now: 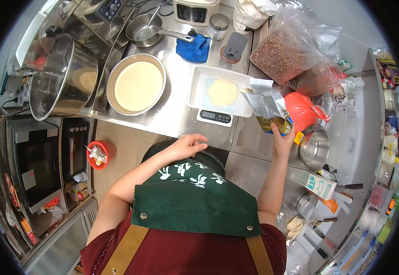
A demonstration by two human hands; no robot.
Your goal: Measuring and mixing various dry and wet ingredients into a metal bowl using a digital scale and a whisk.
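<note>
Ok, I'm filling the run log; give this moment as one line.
left hand: nothing visibly held | right hand: holding silver bag near white tray | tray: on kitchen scale, pale powder inside

Right grip (283, 142) holds 1 silver pouch (268, 104) beside white tray (196, 91); left grip (186, 147) near apron (195, 206).

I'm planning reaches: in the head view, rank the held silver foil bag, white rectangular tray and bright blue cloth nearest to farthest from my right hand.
1. Silver foil bag, in your right hand
2. White tray, left of it
3. Blue cloth, upper left
</note>
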